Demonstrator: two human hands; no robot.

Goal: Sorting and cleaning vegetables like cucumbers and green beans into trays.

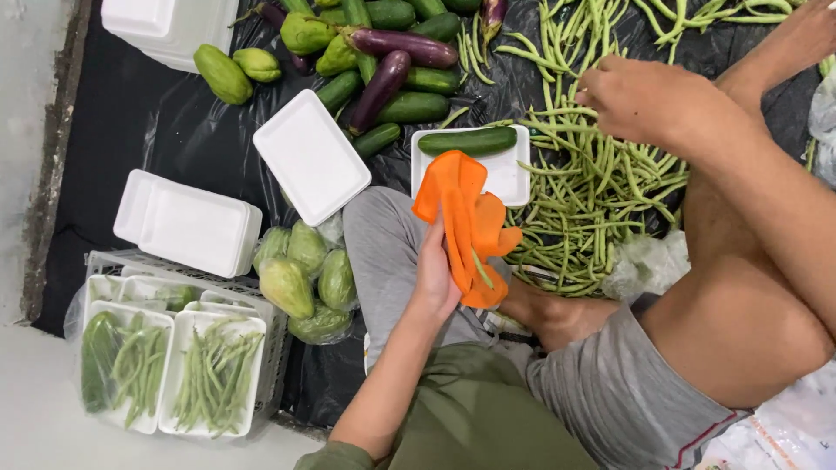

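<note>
My left hand [435, 270] holds an orange glove [466, 218] up over my left knee, with a single green bean lying against it. My right hand [649, 100] reaches out over a big heap of green beans [592, 191] on black plastic sheeting, its fingers curled down among the beans; whether it grips any I cannot tell. Just beyond the glove a white foam tray [509, 178] carries one cucumber [468, 140].
An empty foam tray [309, 155] lies tilted nearby, with stacked trays [187, 222] at left and at top left [170, 28]. Cucumbers, purple eggplants [396, 43] and chayotes [222, 74] lie at the top. Bagged chayotes [305, 278] and a crate of wrapped bean trays [165, 365] sit lower left.
</note>
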